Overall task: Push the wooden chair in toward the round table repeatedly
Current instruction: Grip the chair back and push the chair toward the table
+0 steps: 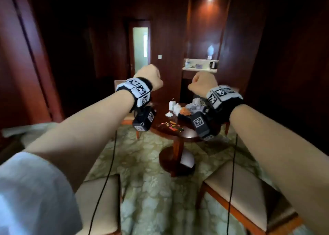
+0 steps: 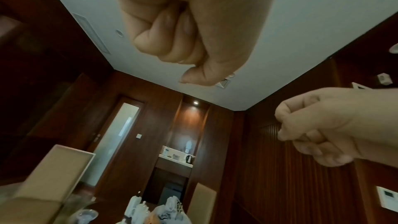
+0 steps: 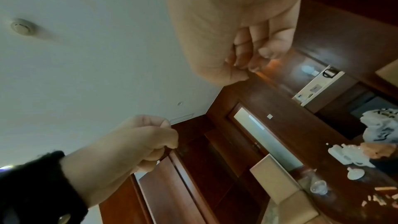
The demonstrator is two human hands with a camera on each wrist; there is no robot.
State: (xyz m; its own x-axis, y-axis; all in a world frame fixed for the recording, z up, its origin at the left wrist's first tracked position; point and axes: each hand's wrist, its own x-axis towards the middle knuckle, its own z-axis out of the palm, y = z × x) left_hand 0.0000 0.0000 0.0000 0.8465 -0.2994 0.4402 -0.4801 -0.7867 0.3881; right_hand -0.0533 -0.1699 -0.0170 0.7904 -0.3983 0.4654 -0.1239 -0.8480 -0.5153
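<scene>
**Op:** Nearest my head camera is a pale sleeve (image 1: 33, 195) on the left arm, and both forearms stretch out ahead of me.

**Desk:** How are the hands?

**Op:** Both are balled into fists and hold nothing. I see the left hand (image 1: 148, 77) raised in the air, fingers (image 2: 172, 40) tucked into the palm with the thumb across them. Beside it, apart and at about the same height, the right hand (image 1: 203, 83) is curled the same way. Each wrist carries a black band with checkered marker blocks.

**Desk:** Where is the chair?

**Op:** Well below my right forearm I see a wooden chair (image 1: 236, 195) with a beige seat, standing on the patterned carpet (image 1: 151, 190). Neither hand touches it. A second beige seat (image 1: 99, 199) sits below my left forearm.

**Desk:** And the round one?

**Op:** Beyond the chairs and below the hands stands the round bench (image 1: 179, 133), dark wood on a single pedestal, apart from the chair. On it I make out white crockery (image 1: 173, 107), a crumpled bag (image 1: 196, 103) and small coloured pieces (image 1: 173, 127).
</scene>
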